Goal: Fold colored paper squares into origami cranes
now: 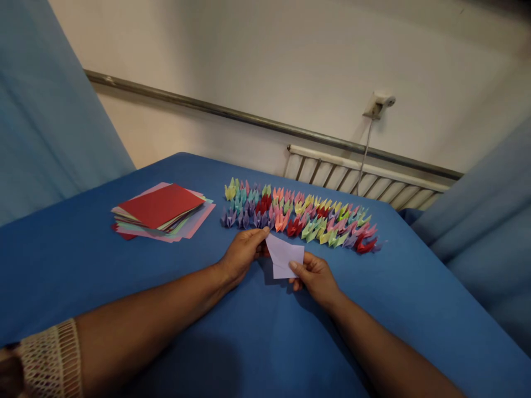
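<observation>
A partly folded sheet of lilac paper (pixel 282 255) is held between my two hands, a little above the blue-covered table. My left hand (pixel 244 250) pinches its upper left corner between thumb and fingers. On the paper's lower right side, my right hand (pixel 317 277) grips it with the thumb on top and the fingers beneath. Just beyond my hands stand several rows of small folded paper cranes (pixel 296 213) in red, pink, yellow, green, blue and purple.
A loose stack of coloured paper sheets (pixel 166 207), red on top, lies at the left of the blue tablecloth (pixel 199 342). Behind the table are a metal rail (pixel 232 113), a white radiator (pixel 332 171) and a wall socket with a cable (pixel 377 105). Blue curtains (pixel 53 110) hang at both sides.
</observation>
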A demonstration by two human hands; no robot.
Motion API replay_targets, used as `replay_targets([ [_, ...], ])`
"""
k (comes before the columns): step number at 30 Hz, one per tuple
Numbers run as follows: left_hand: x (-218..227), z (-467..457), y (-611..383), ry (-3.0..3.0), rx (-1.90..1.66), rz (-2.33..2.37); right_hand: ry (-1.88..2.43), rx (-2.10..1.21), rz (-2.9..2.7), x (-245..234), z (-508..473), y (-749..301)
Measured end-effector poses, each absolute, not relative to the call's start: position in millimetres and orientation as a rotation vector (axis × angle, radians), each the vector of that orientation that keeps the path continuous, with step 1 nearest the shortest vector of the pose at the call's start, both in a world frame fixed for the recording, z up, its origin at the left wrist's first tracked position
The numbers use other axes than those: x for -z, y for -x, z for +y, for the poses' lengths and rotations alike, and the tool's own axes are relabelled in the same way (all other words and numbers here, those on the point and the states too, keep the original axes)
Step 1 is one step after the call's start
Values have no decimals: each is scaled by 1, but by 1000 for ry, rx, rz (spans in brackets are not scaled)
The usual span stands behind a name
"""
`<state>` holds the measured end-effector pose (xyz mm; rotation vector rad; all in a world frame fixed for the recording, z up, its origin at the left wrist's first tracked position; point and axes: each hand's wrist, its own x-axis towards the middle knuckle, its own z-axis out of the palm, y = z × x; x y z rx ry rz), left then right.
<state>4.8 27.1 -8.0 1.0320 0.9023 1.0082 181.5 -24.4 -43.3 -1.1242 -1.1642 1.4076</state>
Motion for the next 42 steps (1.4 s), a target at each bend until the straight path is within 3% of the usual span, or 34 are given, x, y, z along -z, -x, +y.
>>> replay_targets([
  [12,12,19,-10,-1115,-816,808,1151,-1322,-1138,47,-22,-183],
  [42,14,25,-9,-1058,-902,934,1146,-1267,-1157,41,-18,-185],
])
